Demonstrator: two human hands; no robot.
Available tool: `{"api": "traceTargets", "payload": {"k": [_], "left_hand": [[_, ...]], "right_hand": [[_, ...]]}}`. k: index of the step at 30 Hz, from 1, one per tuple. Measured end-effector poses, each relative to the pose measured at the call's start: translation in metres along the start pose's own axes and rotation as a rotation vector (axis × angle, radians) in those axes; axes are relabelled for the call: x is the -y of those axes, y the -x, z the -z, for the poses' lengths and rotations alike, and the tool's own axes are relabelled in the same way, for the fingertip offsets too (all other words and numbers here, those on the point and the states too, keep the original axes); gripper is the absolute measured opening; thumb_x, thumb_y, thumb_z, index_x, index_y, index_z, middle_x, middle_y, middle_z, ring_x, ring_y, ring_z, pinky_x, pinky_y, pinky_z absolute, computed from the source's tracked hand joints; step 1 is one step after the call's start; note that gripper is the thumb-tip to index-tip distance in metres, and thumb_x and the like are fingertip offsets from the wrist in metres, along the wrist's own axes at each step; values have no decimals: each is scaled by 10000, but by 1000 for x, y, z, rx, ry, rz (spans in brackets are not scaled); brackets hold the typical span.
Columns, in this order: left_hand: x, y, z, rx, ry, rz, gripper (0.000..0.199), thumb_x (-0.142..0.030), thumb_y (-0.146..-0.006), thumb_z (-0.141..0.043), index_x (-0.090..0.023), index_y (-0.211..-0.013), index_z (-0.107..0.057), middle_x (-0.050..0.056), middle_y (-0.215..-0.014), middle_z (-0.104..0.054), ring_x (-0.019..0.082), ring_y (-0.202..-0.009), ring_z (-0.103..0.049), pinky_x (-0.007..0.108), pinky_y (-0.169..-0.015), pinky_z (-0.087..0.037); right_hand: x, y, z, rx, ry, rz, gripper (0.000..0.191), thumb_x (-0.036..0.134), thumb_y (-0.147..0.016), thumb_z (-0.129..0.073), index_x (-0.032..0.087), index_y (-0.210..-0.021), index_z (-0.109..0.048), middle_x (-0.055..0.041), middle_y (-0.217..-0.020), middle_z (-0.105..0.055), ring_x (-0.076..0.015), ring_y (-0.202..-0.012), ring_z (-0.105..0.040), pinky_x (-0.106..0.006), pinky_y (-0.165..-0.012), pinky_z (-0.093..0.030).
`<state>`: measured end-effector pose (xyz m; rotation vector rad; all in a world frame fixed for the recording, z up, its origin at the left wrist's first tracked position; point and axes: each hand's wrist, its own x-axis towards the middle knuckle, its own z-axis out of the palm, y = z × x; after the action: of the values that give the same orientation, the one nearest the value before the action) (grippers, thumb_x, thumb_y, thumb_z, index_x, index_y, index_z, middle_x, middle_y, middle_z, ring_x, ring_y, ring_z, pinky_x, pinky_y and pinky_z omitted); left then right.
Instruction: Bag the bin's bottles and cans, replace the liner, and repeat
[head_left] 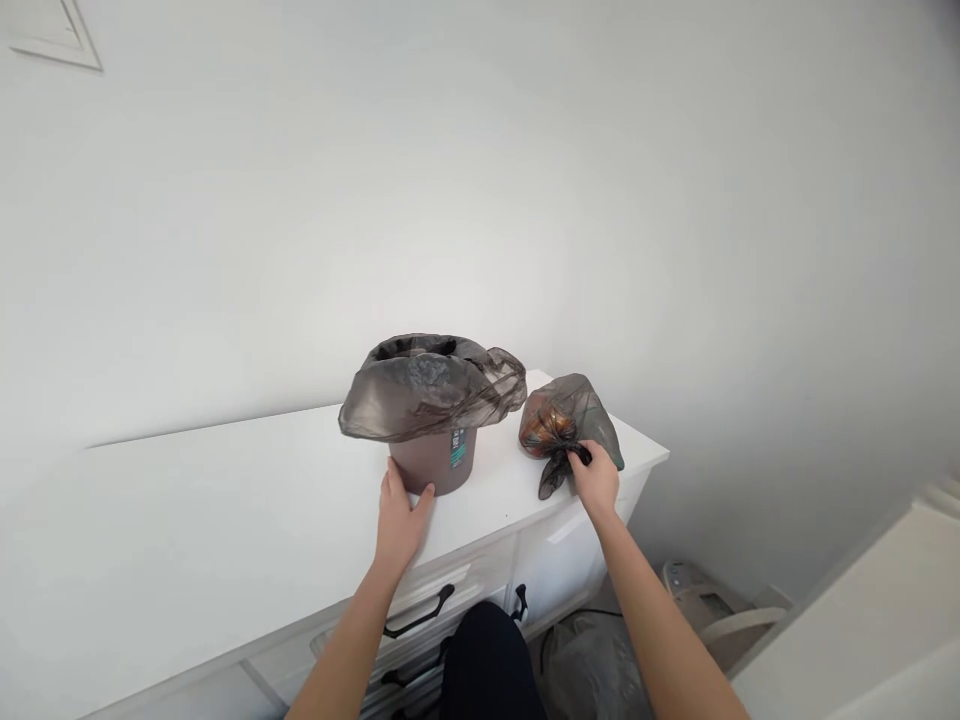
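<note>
A brown trash bin (pixel 427 462) stands upright on the white cabinet top, with a label on its side. A dark translucent bin liner (pixel 420 395) covers its mouth and hangs over the rim, bunched at the right. Against the lower left of the bin rests my left hand (pixel 403 515), thumb and fingers spread around the base. My right hand (pixel 598 478) pinches the knotted neck of a tied garbage bag (pixel 581 405), which lies to the right of the bin. Through its thin plastic, orange-brown and green contents show faintly.
The white cabinet (pixel 225 520) runs along the wall, its right corner just beyond the tied bag. Black handles (pixel 421 612) are on its front. On the floor at right sit a plastic bag (pixel 596 665) and a beige appliance (pixel 701 605). A white edge rises at far right.
</note>
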<state>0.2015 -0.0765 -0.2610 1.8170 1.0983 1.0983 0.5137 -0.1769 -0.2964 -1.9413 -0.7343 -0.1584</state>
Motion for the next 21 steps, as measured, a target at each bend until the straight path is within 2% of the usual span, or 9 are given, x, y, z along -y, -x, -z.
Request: {"api": "traceTargets", "payload": {"k": [4, 7, 10, 13, 15, 16, 18, 20, 21], "left_hand": [[2, 4, -13, -10, -38, 3, 781, -383, -844, -573, -97, -1493, -248, 241, -1494, -328, 349, -1423, -302, 529, -1150, -293], [-9, 33, -17, -43, 73, -144, 500, -359, -920, -468, -198, -1389, -410, 167, -1411, -431, 288, -1339, -429, 500, -1095, -392], [-39, 70, -9, 39, 112, -311, 342, -335, -965, -425, -275, -1293, -501, 109, -1361, -491, 251, -1303, -464, 478, -1084, -410], [-79, 97, 22, 190, 57, -437, 470, -326, -935, -517, -347, -1395, -423, 82, -1501, -364, 258, -1396, -355, 454, -1097, -403], [-104, 105, 53, 350, -36, -509, 581, -282, -882, -598, -372, -1422, -402, 48, -1580, -251, 265, -1450, -260, 441, -1123, -375], [-114, 107, 69, 440, -99, -542, 571, -241, -847, -631, -376, -1377, -465, 25, -1580, -267, 267, -1457, -243, 437, -1141, -349], [-125, 108, 98, 535, -206, -562, 444, -144, -802, -628, -360, -1189, -621, -10, -1475, -452, 253, -1412, -332, 444, -1187, -260], [-126, 110, 122, 509, -251, -492, 298, -94, -803, -582, -313, -977, -686, -25, -1202, -656, 213, -1222, -532, 445, -1208, -183], [-122, 111, 131, 474, -242, -426, 244, -93, -819, -561, -285, -903, -685, -30, -1056, -695, 189, -1088, -598, 435, -1200, -195]], "right_hand": [[26, 36, 25, 30, -136, 35, 369, 481, -757, -500, 176, -900, -651, -99, -926, -681, -257, -854, -594, -368, -785, -441], [62, 77, 61, 125, -355, 69, 333, 490, -733, -620, 183, -862, -638, -64, -834, -669, -233, -796, -574, -340, -745, -441], [103, 118, 102, 294, -515, 16, 293, 448, -707, -714, 186, -807, -629, -20, -718, -607, -183, -705, -531, -285, -660, -425], [133, 151, 128, 504, -614, 18, 274, 419, -710, -742, 187, -696, -597, 14, -619, -503, -135, -605, -456, -248, -566, -371], [144, 166, 131, 653, -680, 53, 286, 417, -713, -750, 184, -666, -591, 21, -603, -473, -120, -580, -429, -238, -541, -348], [148, 172, 128, 734, -717, 64, 286, 414, -712, -757, 182, -668, -595, 22, -604, -475, -116, -578, -429, -235, -539, -344], [158, 182, 116, 875, -788, 51, 278, 402, -710, -773, 181, -691, -606, 25, -613, -490, -112, -587, -437, -230, -547, -345], [173, 191, 101, 998, -853, 9, 271, 390, -703, -788, 181, -727, -617, 27, -632, -513, -109, -607, -451, -226, -567, -354], [182, 194, 95, 1059, -885, -10, 276, 388, -692, -798, 181, -747, -623, 25, -650, -531, -109, -622, -462, -224, -579, -360]]}}
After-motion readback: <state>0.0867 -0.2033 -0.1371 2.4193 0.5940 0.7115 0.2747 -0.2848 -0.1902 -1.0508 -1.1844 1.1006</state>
